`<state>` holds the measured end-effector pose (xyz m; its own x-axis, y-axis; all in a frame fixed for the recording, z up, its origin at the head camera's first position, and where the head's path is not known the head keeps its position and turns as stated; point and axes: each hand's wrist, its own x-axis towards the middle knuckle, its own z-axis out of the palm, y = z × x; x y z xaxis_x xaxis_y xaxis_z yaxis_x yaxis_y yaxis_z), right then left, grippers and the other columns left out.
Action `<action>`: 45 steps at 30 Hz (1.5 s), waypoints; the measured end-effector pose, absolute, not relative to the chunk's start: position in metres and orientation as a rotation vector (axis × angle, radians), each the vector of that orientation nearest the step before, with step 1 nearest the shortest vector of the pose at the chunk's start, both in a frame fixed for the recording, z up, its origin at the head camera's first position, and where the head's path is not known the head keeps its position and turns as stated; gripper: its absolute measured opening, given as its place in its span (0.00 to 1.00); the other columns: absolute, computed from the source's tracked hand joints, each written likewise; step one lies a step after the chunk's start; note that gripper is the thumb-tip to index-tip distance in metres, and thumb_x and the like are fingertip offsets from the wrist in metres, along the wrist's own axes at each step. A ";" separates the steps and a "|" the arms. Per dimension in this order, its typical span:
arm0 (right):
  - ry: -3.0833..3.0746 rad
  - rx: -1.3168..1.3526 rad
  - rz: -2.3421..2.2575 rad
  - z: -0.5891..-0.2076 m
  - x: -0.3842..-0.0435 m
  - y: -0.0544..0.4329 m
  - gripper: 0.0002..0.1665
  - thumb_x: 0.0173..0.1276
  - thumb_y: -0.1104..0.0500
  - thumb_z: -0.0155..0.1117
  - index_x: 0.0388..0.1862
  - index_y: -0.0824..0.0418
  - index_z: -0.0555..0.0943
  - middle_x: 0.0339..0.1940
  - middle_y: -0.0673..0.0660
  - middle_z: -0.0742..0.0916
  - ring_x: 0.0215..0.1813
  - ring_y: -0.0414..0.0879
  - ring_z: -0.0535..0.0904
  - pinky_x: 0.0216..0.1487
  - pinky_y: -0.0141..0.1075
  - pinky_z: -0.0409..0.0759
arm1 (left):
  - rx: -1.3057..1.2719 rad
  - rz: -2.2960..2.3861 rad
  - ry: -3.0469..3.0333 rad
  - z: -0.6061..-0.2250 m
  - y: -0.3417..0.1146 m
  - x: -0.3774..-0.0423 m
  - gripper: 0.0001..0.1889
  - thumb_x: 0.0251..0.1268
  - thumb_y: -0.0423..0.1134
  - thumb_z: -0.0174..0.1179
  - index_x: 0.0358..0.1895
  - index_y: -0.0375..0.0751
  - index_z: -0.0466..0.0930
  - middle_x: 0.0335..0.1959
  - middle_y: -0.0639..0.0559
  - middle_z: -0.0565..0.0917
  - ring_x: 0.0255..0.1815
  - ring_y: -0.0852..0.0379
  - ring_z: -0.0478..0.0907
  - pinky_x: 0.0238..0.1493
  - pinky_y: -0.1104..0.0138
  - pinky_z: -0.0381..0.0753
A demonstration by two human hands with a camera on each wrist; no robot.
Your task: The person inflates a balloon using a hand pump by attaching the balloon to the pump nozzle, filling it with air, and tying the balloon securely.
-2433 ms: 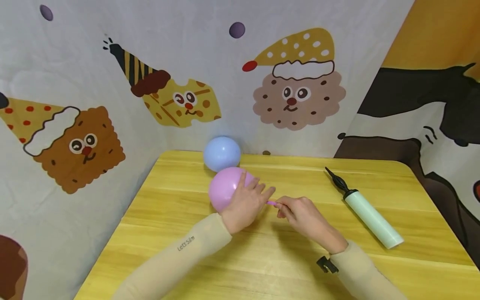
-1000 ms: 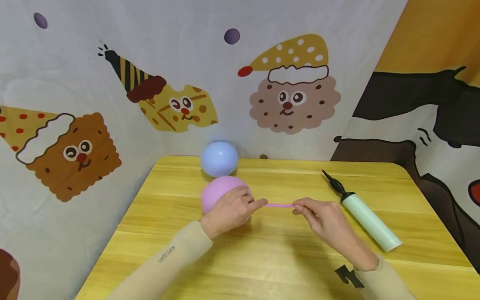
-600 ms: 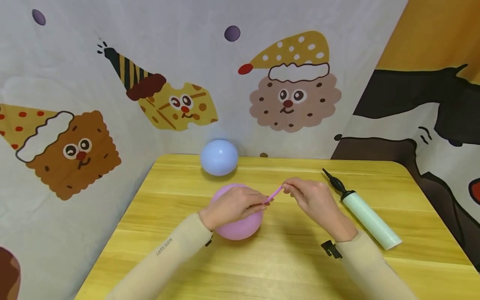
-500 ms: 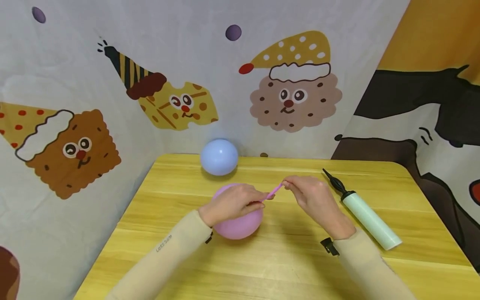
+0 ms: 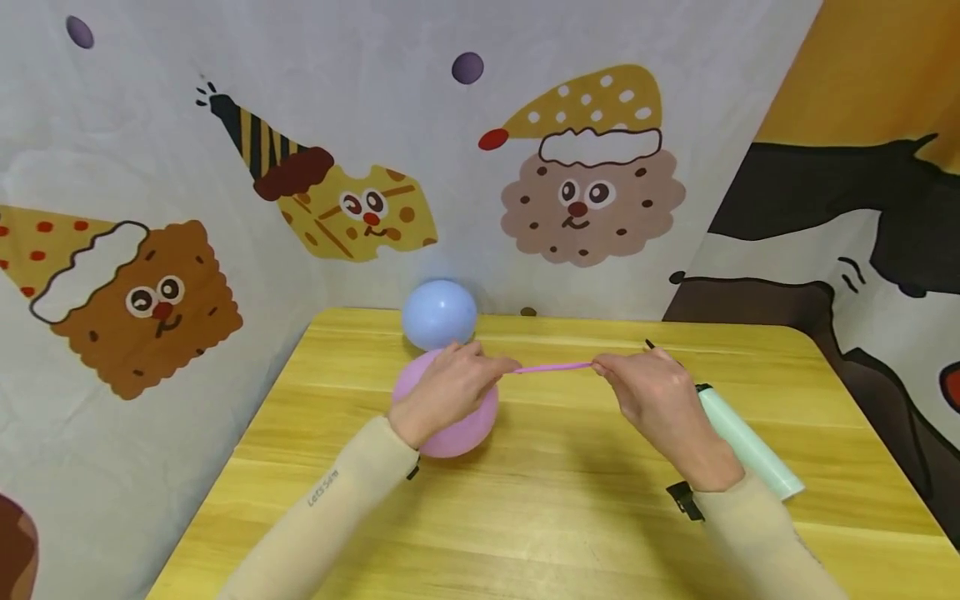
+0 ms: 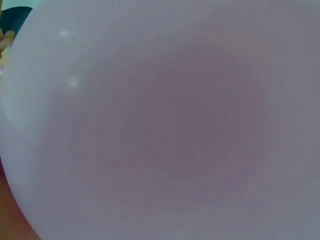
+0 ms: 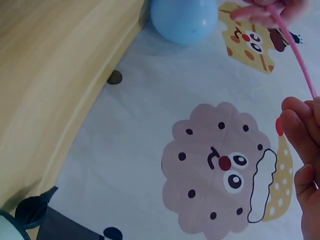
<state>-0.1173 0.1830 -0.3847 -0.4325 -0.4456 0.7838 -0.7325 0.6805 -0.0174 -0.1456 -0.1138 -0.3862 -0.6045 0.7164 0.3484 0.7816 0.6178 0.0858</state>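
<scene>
A round pink balloon [image 5: 459, 435] lies under my left hand [image 5: 450, 385], close over the table. That hand pinches the base of the balloon's stretched neck [image 5: 555, 367] between thumb and finger. My right hand [image 5: 667, 408] pinches the far end of the neck, which runs taut and nearly level between both hands. In the left wrist view the balloon [image 6: 165, 125] fills almost the whole picture and hides the left hand. The right wrist view shows the pink neck [image 7: 296, 50] between the two hands, with the right fingers [image 7: 300, 122] curled at its lower end.
A blue balloon [image 5: 439, 313] sits at the back edge of the wooden table [image 5: 525, 517], just behind the pink one. To the right lies a mint-green hand pump [image 5: 750, 442], its black nozzle partly hidden behind my right hand. A printed cartoon cloth [image 5: 465, 167] hangs behind.
The right hand has moved right, and the neck has gone from a short slanted piece to a longer level one. The left hand and pink balloon have shifted left and slightly back.
</scene>
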 end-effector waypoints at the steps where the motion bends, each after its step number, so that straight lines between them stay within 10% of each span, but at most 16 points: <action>1: -2.090 0.893 0.457 -0.384 -0.117 0.184 0.24 0.86 0.47 0.49 0.42 0.61 0.86 0.29 0.50 0.89 0.24 0.43 0.81 0.27 0.40 0.75 | -1.241 -0.340 -2.553 -0.385 -0.112 -0.144 0.16 0.72 0.29 0.64 0.58 0.50 0.86 0.45 0.59 0.90 0.37 0.57 0.76 0.40 0.65 0.75; 14: -2.075 0.803 0.586 -0.387 -0.143 0.174 0.25 0.83 0.47 0.52 0.42 0.65 0.87 0.32 0.58 0.91 0.31 0.51 0.88 0.27 0.43 0.77 | -1.507 -1.625 -2.694 -0.375 -0.079 -0.139 0.10 0.83 0.41 0.54 0.52 0.49 0.85 0.50 0.62 0.88 0.62 0.65 0.79 0.66 0.64 0.76; 22: -2.174 0.745 0.643 -0.404 -0.154 0.159 0.04 0.68 0.64 0.72 0.40 0.63 0.86 0.28 0.56 0.89 0.27 0.50 0.85 0.25 0.40 0.70 | -1.539 -2.542 -2.337 -0.406 -0.073 -0.139 0.19 0.83 0.37 0.51 0.69 0.35 0.70 0.45 0.44 0.91 0.60 0.45 0.84 0.67 0.55 0.78; 29: -2.108 0.595 0.542 -0.404 -0.165 0.161 0.04 0.69 0.64 0.71 0.39 0.65 0.84 0.25 0.60 0.87 0.25 0.57 0.84 0.25 0.45 0.68 | -1.532 -2.829 -2.246 -0.415 -0.068 -0.131 0.26 0.85 0.41 0.48 0.79 0.46 0.59 0.45 0.50 0.90 0.60 0.45 0.84 0.66 0.52 0.79; 36: -2.171 0.611 0.534 -0.408 -0.165 0.155 0.04 0.73 0.64 0.69 0.38 0.63 0.82 0.22 0.56 0.85 0.21 0.54 0.80 0.25 0.43 0.66 | -1.302 -2.913 -2.024 -0.407 -0.062 -0.128 0.27 0.82 0.38 0.49 0.79 0.37 0.59 0.69 0.35 0.77 0.64 0.47 0.81 0.69 0.52 0.76; 45: -2.236 0.814 0.670 -0.431 -0.148 0.153 0.06 0.78 0.57 0.58 0.38 0.54 0.79 0.20 0.45 0.74 0.23 0.42 0.71 0.32 0.38 0.61 | -0.733 -3.238 -1.515 -0.404 -0.065 -0.124 0.38 0.66 0.57 0.70 0.76 0.49 0.70 0.69 0.56 0.77 0.64 0.56 0.79 0.66 0.60 0.79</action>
<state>-0.1477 0.1526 -0.4311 -0.5908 -0.3628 0.7207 -0.6995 0.6755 -0.2333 -0.1239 -0.0650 -0.4043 -0.7983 0.5877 0.1319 -0.2752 -0.5507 0.7880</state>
